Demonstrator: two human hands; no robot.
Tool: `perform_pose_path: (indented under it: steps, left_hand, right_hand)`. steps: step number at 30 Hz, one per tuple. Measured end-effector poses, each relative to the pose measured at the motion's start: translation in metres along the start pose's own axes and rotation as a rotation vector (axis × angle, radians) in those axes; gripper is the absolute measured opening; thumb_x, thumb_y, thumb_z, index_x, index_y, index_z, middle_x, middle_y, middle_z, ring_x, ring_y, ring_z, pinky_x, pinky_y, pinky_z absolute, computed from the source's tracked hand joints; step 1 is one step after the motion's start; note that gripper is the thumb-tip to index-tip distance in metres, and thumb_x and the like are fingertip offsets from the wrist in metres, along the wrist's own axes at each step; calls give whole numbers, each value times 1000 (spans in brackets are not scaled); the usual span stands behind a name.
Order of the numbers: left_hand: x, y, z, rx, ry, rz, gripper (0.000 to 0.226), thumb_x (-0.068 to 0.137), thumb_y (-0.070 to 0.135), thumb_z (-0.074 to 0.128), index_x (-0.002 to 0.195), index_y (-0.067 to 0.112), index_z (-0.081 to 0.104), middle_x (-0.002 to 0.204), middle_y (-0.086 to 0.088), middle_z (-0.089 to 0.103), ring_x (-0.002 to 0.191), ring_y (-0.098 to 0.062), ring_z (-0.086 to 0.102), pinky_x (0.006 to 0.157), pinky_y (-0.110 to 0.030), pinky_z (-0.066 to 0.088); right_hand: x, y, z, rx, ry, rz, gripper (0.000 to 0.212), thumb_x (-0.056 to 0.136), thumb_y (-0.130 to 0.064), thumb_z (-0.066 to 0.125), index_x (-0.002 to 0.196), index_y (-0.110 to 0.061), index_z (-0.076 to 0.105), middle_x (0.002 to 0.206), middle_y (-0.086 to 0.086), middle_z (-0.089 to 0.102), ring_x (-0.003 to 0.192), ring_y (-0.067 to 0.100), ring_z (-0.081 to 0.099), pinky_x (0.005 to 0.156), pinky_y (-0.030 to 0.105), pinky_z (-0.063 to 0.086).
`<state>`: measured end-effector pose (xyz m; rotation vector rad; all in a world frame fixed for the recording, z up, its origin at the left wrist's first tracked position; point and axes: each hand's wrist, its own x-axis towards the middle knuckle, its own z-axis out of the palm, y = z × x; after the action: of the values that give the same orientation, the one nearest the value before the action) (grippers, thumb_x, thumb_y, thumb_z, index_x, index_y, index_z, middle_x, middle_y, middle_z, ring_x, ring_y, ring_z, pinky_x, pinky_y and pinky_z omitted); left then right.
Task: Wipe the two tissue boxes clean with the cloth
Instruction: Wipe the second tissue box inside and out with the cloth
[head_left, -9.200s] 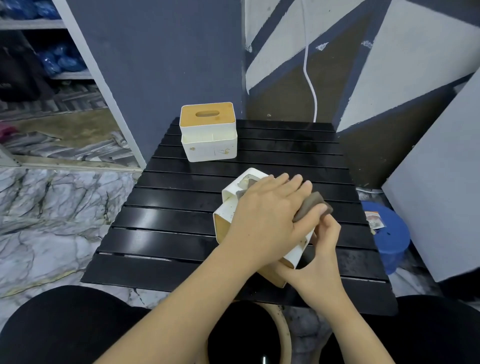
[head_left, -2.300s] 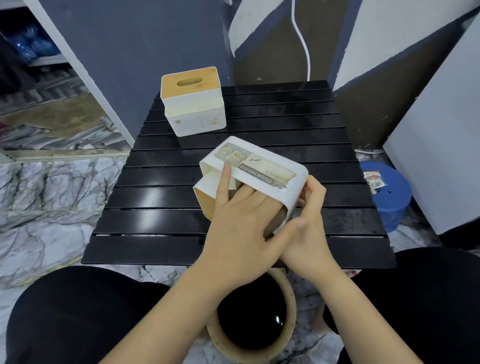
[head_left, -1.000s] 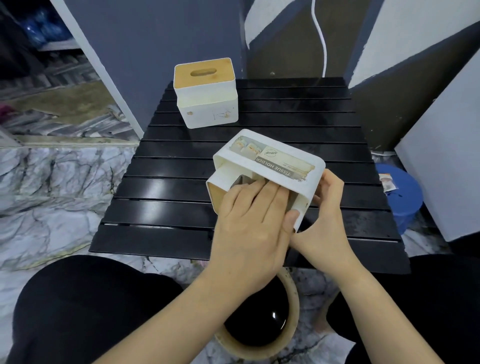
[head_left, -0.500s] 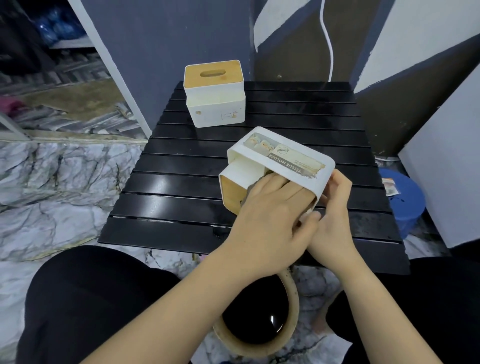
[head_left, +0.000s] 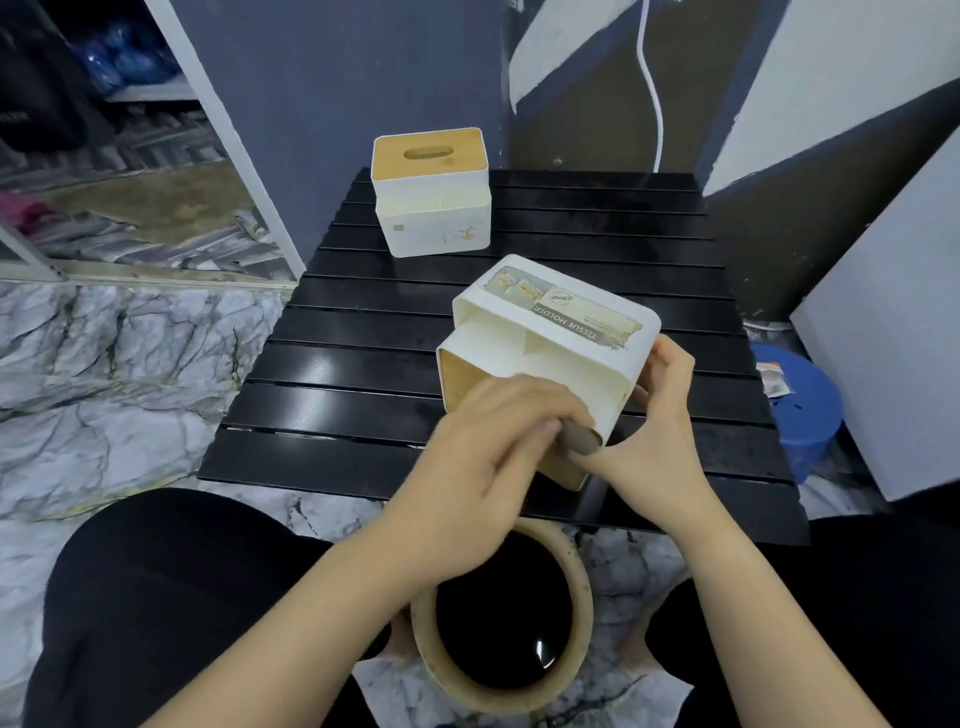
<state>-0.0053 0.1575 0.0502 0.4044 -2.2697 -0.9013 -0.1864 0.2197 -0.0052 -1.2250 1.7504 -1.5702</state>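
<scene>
A person's left hand (head_left: 483, 457) presses a grey cloth (head_left: 577, 437) against the near side of a tipped white tissue box (head_left: 550, 353), fingers (head_left: 524, 410) curled over the cloth, above a black slatted desk (head_left: 332, 364). The right hand (head_left: 652, 441) grips the box's right end, its base label facing up. A second tissue box (head_left: 431, 200) stands upright at the desk's far left.

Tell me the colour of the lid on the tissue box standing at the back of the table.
Light wood tan, on a white tissue box; the head view shows it.
</scene>
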Motion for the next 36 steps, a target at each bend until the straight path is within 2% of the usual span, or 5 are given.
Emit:
perform_pose_path:
  steps: [4,10,15,25,36]
  left_hand:
    - [3,2,-13,-67,218,-110,25,105,7,46,119,11,66,101,-3,72,88,-8,66,77,-27,50]
    - [7,-8,35,300,280,122,23,95,6,69,117,2,69,121,-9,70,113,-26,66,100,-39,51]
    - [27,-1,57,452,267,24,19,100,24,62,103,9,73,106,-3,69,105,-26,61,100,-39,44]
    - [45,5,56,234,236,-88,25,87,7,57,77,24,41,82,13,44,85,-20,47,83,-39,43]
    - [43,7,63,369,227,-123,13,91,6,55,85,13,64,94,0,64,91,-26,52,83,-40,43]
  right_hand:
    - [2,3,-4,-6,-19,20,116,59,-10,100,147,-20,26,151,-16,39,134,-11,43,101,7,39]
    - [0,-2,0,42,3,28,102,60,-37,81,145,-25,26,152,-11,43,138,3,48,109,20,44]
    - [3,0,-3,43,-2,15,87,79,-19,80,145,-30,25,153,-10,43,138,8,49,116,43,44]
    - [3,-3,-3,53,25,15,92,70,-41,73,147,-25,26,153,-14,43,134,0,51,107,28,49]
    - [2,0,-3,40,26,-1,93,73,-21,79,149,-22,25,153,-12,43,129,-5,52,98,14,47]
